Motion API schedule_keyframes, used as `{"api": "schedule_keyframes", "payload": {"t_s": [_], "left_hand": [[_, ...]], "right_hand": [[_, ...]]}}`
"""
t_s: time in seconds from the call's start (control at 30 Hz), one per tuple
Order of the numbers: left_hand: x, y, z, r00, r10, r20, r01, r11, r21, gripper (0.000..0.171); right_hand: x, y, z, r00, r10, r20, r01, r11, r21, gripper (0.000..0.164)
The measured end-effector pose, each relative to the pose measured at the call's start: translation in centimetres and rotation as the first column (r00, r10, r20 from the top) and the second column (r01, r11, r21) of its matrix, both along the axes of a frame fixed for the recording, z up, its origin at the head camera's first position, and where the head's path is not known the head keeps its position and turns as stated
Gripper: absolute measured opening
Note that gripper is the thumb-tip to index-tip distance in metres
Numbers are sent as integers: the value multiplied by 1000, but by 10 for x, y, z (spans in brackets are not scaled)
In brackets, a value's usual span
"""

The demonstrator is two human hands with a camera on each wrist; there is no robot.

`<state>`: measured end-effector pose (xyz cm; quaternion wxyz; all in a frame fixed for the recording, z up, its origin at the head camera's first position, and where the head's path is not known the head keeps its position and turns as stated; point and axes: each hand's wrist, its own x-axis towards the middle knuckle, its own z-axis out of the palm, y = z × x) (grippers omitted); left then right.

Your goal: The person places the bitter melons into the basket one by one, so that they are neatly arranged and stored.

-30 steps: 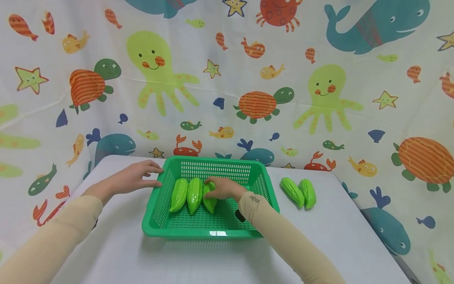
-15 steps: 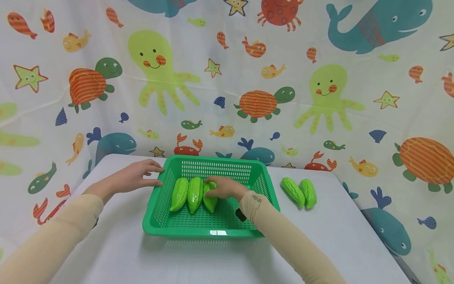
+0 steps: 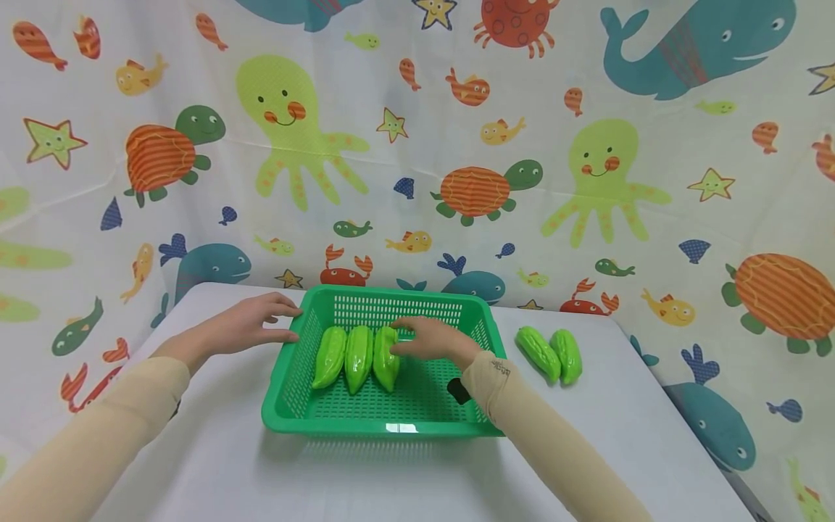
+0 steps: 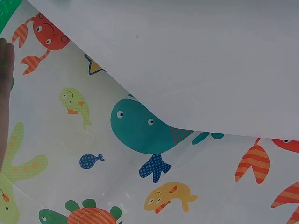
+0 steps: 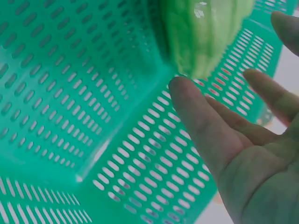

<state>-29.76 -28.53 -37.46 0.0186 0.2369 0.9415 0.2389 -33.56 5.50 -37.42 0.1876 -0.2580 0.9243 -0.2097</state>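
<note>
Inside the green plastic basket (image 3: 391, 428) three bright green bitter melons stand side by side: the left one (image 3: 329, 359), the middle one (image 3: 358, 360) and the right one (image 3: 386, 366). My right hand (image 3: 433, 339) hovers over the basket just right of the right melon, fingers spread and holding nothing. In the right wrist view the fingertips of the right hand (image 5: 247, 158) stand close to a melon's end (image 5: 201, 42). My left hand (image 3: 248, 324) has its fingertips and thumb at the basket's left rim, loosely extended. Only a sliver of the left hand (image 4: 5, 84) shows in the left wrist view.
Two more bitter melons, one warty and slanted (image 3: 538, 353) and one beside it (image 3: 566, 355), lie on the white table (image 3: 626, 435) right of the basket. A curtain (image 3: 404, 130) with printed sea animals hangs behind the table.
My right hand has let go of the right bitter melon and moved a little right and up from it. The melon stays in place. My left hand keeps its position.
</note>
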Motion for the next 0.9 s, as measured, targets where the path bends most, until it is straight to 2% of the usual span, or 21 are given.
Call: {"api": "schedule_keyframes", "payload": {"t_s": [0.3,0.47,0.6,0.9], "left_hand": [[1,0,0,1000,2,0,-2,1000,8,62],[1,0,-1,1000,-3,-6,3,1000,12,61],[1,0,-1,1000,-1,-8,1,1000,3,60],[1,0,-1,999,-19,-29,19,1000,4,61]], "right_hand": [[12,26,18,991,-89,-98,77,989,-124,60],[21,44,24,983,-142,-114,117,972,-203,65],[29,58,29,979,-164,-121,128,957,-261,63],[43,86,35,941,-246,-232,156,924,-348,60]]}}
